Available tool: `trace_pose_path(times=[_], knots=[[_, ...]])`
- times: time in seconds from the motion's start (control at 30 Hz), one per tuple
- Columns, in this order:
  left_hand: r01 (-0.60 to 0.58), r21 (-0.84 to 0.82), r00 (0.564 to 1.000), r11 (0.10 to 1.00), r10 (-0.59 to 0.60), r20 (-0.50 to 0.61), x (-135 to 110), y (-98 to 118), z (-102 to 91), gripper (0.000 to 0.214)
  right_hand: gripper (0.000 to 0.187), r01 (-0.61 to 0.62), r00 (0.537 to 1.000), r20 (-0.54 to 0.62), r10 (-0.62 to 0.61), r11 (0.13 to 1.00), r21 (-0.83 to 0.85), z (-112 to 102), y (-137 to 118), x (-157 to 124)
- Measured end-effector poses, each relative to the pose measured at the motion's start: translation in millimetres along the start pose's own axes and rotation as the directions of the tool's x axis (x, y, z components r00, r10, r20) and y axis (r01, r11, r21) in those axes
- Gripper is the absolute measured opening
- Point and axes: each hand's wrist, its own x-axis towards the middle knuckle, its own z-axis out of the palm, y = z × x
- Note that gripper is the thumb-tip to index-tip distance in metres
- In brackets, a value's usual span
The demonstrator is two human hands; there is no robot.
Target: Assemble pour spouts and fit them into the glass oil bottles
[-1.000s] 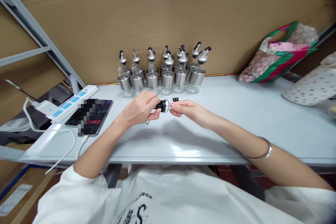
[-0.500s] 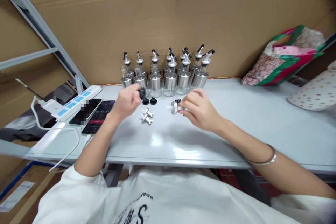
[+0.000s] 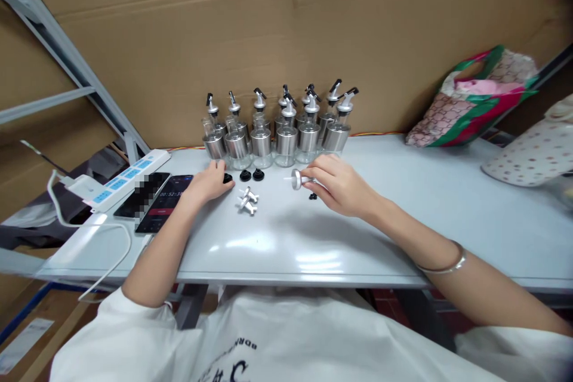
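My left hand point(image 3: 208, 182) is low at the table, its fingers and thumb closed around a black rubber stopper point(image 3: 228, 178) that shows partly at the fingertips. Two more black stoppers point(image 3: 251, 175) lie just to its right. Pinched in my right hand point(image 3: 338, 185) is a silver pourer spout point(image 3: 296, 179), held level above the table with its disc and thin white tube pointing left. Between the hands, a few loose silver pourer spouts point(image 3: 247, 200) lie on the tabletop. Small black parts point(image 3: 313, 196) sit beneath my right hand, partly covered by it.
Behind the hands stand several glass-and-steel oil bottles point(image 3: 286, 142), many topped with pourers; some front-left ones have bare necks. Two phones point(image 3: 163, 206) and a power strip point(image 3: 129, 176) lie left, with a white cable point(image 3: 129, 239). A patterned bag point(image 3: 470, 101) stands right.
My left hand has come down and slightly left with the black stopper, from above the table to its surface. My right hand keeps the pourer spout in nearly the same place.
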Motion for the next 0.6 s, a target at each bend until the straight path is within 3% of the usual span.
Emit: trace_pose_path(times=[0.1, 0.23, 0.47, 0.53, 0.6], knots=[[-0.186, -0.041, 0.976, 0.982, 0.179, -0.124, 4, 1, 6.3, 0.057, 0.019, -0.022, 1.000, 0.019, 0.022, 1.000, 0.005, -1, 0, 0], [-0.334, -0.025, 0.933, 0.942, 0.327, -0.151, 10, 7, 13.0, 0.038, 0.020, -0.004, 1.000, 0.021, 0.004, 1.000, 0.000, -1, 0, 0], [-0.408, -0.052, 0.900, 0.911, 0.392, -0.191, 12, 2, 7.9, 0.026, 0.022, -0.024, 0.999, 0.049, 0.024, 1.000, 0.003, -1, -1, 1], [-0.373, -0.081, 0.921, 0.924, 0.359, -0.149, 6, -2, 1.3, 0.040, 0.022, -0.026, 0.998, 0.055, 0.026, 1.000, 0.002, -1, -1, 1], [-0.261, -0.116, 0.964, 0.958, 0.252, -0.091, -1, -5, -5.4, 0.061, 0.021, -0.018, 0.999, 0.050, 0.018, 1.000, 0.001, -2, -1, 1]])
